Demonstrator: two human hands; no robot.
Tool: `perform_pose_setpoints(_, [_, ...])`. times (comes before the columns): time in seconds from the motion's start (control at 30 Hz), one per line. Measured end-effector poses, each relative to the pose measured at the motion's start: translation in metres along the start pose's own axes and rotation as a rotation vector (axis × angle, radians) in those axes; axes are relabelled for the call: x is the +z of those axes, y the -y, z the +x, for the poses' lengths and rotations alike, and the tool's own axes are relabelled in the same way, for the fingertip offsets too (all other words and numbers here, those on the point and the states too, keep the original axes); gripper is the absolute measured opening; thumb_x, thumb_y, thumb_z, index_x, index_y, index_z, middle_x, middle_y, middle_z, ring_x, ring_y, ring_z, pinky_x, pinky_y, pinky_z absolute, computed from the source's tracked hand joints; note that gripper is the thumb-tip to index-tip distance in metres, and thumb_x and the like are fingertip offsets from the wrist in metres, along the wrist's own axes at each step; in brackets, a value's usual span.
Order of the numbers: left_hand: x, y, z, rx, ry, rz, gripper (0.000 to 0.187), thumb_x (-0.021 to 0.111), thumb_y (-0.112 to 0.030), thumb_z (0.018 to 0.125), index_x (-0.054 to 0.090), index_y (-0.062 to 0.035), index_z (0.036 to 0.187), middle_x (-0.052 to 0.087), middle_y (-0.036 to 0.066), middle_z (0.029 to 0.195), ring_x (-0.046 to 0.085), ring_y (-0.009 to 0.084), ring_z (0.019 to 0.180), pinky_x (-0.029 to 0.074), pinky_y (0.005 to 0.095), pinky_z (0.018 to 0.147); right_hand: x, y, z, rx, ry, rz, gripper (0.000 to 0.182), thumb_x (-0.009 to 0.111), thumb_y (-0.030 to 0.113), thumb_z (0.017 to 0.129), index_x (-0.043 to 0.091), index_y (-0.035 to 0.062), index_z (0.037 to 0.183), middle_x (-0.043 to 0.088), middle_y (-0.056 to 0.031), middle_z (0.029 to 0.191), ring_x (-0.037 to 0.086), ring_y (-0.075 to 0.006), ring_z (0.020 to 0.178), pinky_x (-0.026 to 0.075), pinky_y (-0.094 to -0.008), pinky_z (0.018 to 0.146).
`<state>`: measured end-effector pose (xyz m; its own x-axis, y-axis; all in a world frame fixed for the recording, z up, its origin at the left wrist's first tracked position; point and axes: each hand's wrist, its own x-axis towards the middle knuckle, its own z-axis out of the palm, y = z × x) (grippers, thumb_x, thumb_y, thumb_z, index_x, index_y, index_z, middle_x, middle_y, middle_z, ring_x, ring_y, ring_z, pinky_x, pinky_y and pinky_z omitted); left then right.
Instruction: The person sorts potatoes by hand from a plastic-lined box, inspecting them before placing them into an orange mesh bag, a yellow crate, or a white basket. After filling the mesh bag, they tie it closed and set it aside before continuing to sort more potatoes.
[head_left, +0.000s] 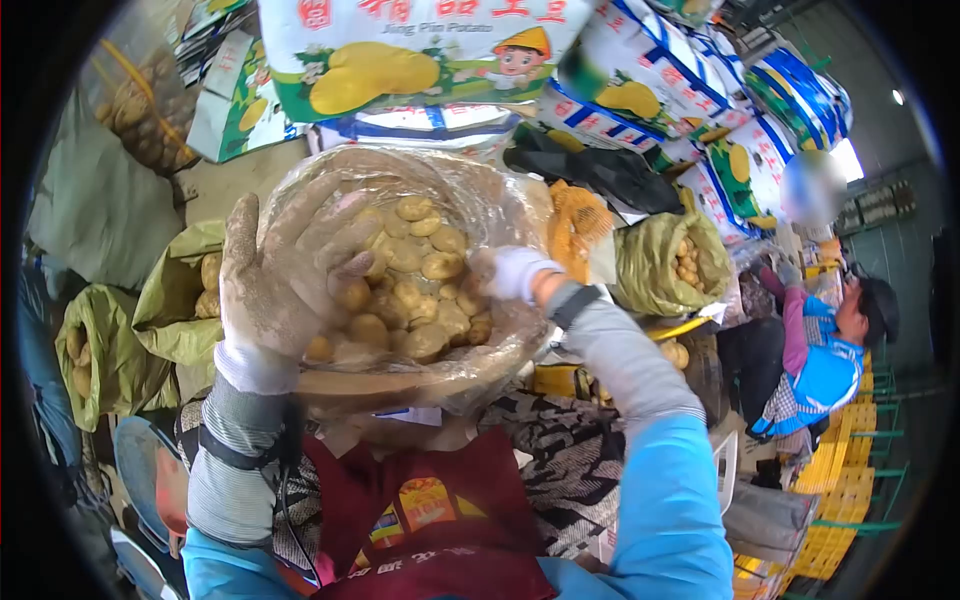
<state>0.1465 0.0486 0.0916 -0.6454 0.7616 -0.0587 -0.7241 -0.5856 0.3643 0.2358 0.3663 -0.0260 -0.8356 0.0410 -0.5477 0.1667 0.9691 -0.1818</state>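
Many potatoes (425,265) lie in a clear plastic bag (470,185) that lines a wide round container. My left hand (290,265), in a muddy glove, is raised over the left side of the bag with its fingers spread. At the right side of the potatoes, my right hand (510,275), in a white glove, is at the bag's inner edge. Its fingers are blurred and partly hidden, so I cannot make out whether it holds anything.
Green sacks of potatoes (95,350) stand at the left, another sack (650,265) at the right. Printed potato cartons (410,60) fill the back. A co-worker (825,350) sits at the right near yellow crates (840,470).
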Motion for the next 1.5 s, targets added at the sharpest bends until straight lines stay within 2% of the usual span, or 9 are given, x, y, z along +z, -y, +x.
perform_pose_setpoints(0.17, [-0.002, -0.019, -0.007, 0.062, -0.137, 0.004, 0.078, 0.03, -0.061, 0.1, 0.036, -0.0004, 0.148, 0.048, 0.022, 0.142, 0.05, 0.0355, 0.125, 0.043, 0.0446, 0.101, 0.133, -0.003, 0.137, 0.042, 0.303, -0.411, 0.041, 0.065, 0.032, 0.085, 0.067, 0.0128, 0.121, 0.068, -0.0155, 0.118, 0.066, -0.0314, 0.109, 0.054, -0.0413, 0.09])
perform_pose_setpoints(0.27, [-0.003, -0.027, -0.008, 0.094, -0.176, 0.026, 0.078, 0.028, -0.061, 0.1, 0.032, 0.0002, 0.149, 0.049, 0.023, 0.141, 0.052, 0.0354, 0.125, 0.047, 0.0434, 0.1, 0.218, -0.066, 0.176, 0.08, 0.026, -0.397, 0.039, 0.056, 0.037, 0.092, 0.069, 0.0127, 0.119, 0.07, -0.0092, 0.117, 0.067, -0.0268, 0.11, 0.054, -0.0402, 0.088])
perform_pose_setpoints(0.57, [-0.007, -0.031, 0.0, 0.114, -0.224, -0.035, 0.08, 0.028, -0.06, 0.1, 0.031, 0.0024, 0.15, 0.051, 0.025, 0.138, 0.055, 0.0368, 0.124, 0.051, 0.0447, 0.097, 0.154, -0.038, 0.173, 0.034, 0.182, -0.672, 0.03, 0.06, 0.028, 0.09, 0.074, 0.0175, 0.114, 0.07, -0.0054, 0.12, 0.067, -0.0233, 0.11, 0.054, -0.0384, 0.089])
perform_pose_setpoints(0.7, [-0.01, -0.029, -0.004, 0.111, -0.232, -0.02, 0.081, 0.029, -0.061, 0.1, 0.032, 0.0023, 0.149, 0.052, 0.025, 0.138, 0.055, 0.0365, 0.124, 0.05, 0.0442, 0.097, 0.278, -0.153, 0.246, 0.1, 0.469, -0.747, 0.03, 0.059, 0.028, 0.091, 0.073, 0.0189, 0.116, 0.067, -0.0058, 0.126, 0.067, -0.0236, 0.111, 0.053, -0.0402, 0.091])
perform_pose_setpoints(0.83, [-0.011, -0.027, -0.006, 0.092, -0.203, -0.054, 0.082, 0.029, -0.063, 0.1, 0.033, 0.002, 0.149, 0.052, 0.024, 0.137, 0.055, 0.0355, 0.123, 0.049, 0.0437, 0.097, 0.224, -0.11, 0.194, 0.114, 0.196, -0.814, 0.03, 0.056, 0.02, 0.091, 0.074, 0.0188, 0.115, 0.072, -0.0054, 0.115, 0.069, -0.0251, 0.106, 0.056, -0.0416, 0.086])
perform_pose_setpoints(0.97, [-0.012, -0.025, -0.004, 0.056, -0.152, -0.081, 0.078, 0.031, -0.062, 0.1, 0.037, 0.0008, 0.147, 0.053, 0.023, 0.137, 0.056, 0.0337, 0.122, 0.049, 0.0434, 0.097, 0.123, -0.039, 0.141, 0.005, 0.54, -0.619, 0.05, 0.08, 0.037, 0.07, 0.074, 0.007, 0.109, 0.069, -0.0136, 0.12, 0.066, -0.0284, 0.111, 0.053, -0.0402, 0.093])
perform_pose_setpoints(1.13, [-0.013, -0.011, -0.001, 0.038, -0.153, -0.048, 0.068, 0.039, -0.059, 0.099, 0.048, -0.0028, 0.138, 0.058, 0.017, 0.13, 0.059, 0.0295, 0.113, 0.05, 0.0415, 0.093, 0.054, -0.004, 0.077, 0.074, 0.354, -0.147, 0.089, 0.087, 0.047, 0.055, 0.059, -0.0016, 0.124, 0.067, -0.0226, 0.117, 0.064, -0.0357, 0.11, 0.051, -0.0408, 0.093])
perform_pose_setpoints(1.33, [-0.008, 0.034, 0.002, -0.035, -0.485, 0.424, 0.031, 0.054, -0.033, 0.094, 0.059, -0.0132, 0.116, 0.062, 0.007, 0.108, 0.057, 0.0194, 0.096, 0.042, 0.0403, 0.089, -0.016, 0.036, -0.002, -0.231, 0.007, 0.868, 0.084, 0.08, 0.04, 0.08, 0.043, -0.0031, 0.141, 0.063, -0.0155, 0.125, 0.059, -0.0229, 0.115, 0.046, -0.0322, 0.099])
perform_pose_setpoints(1.5, [-0.016, 0.07, 0.008, -0.185, -0.15, 0.269, 0.039, 0.052, -0.027, 0.102, 0.046, -0.0146, 0.138, 0.051, 0.006, 0.136, 0.055, 0.0255, 0.12, 0.056, 0.047, 0.088, -0.047, 0.086, -0.071, -0.347, -0.061, 1.341, 0.061, 0.068, 0.018, 0.094, 0.041, -0.0036, 0.144, 0.061, -0.0115, 0.13, 0.057, -0.0179, 0.118, 0.045, -0.0292, 0.102])
